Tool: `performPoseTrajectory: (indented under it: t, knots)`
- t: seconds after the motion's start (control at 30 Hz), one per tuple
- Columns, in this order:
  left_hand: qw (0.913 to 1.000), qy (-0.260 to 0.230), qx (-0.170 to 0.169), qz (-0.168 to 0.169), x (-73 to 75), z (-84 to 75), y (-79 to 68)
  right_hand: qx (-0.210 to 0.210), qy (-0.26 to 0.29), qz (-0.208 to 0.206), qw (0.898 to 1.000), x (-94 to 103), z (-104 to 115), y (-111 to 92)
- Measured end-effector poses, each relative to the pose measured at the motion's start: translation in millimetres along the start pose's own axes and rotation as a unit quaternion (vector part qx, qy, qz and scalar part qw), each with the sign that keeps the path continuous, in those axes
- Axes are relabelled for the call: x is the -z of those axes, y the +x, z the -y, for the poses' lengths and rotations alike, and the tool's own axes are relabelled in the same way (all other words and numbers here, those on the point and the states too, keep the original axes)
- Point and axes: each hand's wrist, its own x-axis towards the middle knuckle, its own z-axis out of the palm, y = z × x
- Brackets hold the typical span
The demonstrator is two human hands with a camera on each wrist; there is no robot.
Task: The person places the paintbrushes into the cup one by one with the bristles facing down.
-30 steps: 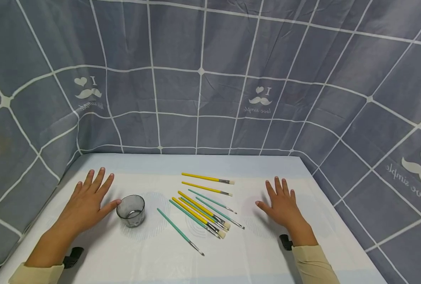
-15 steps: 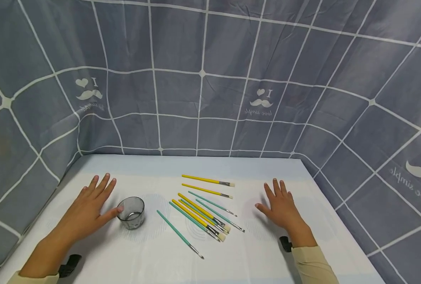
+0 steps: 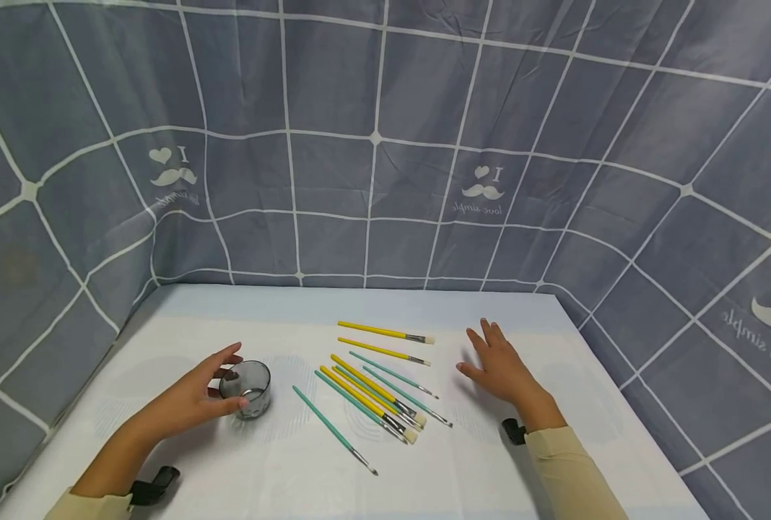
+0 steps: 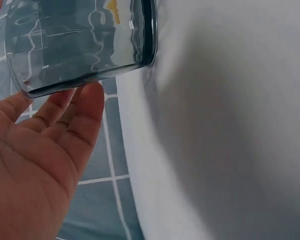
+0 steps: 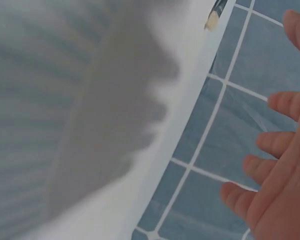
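A clear grey drinking glass stands upright on the table at left. My left hand is beside it, thumb across the near side and fingers bent at the far side. In the left wrist view, fingertips reach the edge of the glass, while the palm stays apart from it; firm contact cannot be made out. My right hand hovers with spread fingers at the right, holding nothing. Between the hands lie several paintbrushes with yellow handles and green handles.
The white-covered table ends at a grey curtain with white grid lines, which rises behind it and along both sides. Two yellow brushes lie farther back than the others. A black wrist device sits under the left wrist.
My left hand has turned and moved right, from spread flat beside the glass to thumb and fingers on either side of it. My right hand has shifted slightly left. The brushes stay put.
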Motion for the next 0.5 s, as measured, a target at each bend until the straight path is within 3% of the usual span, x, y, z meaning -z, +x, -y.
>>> performPoseTrajectory:
  t: [0.33, 0.5]
  knots:
    - [0.9945, -0.095, -0.033, 0.031, -3.6, 16.9, 0.3, 0.028, 0.105, 0.018, 0.994, 1.6, 14, 17]
    - [0.9913, -0.119, -0.044, 0.035, -6.2, 21.3, 0.7, 0.04, 0.152, 0.032, 0.987, 1.3, 25, 33]
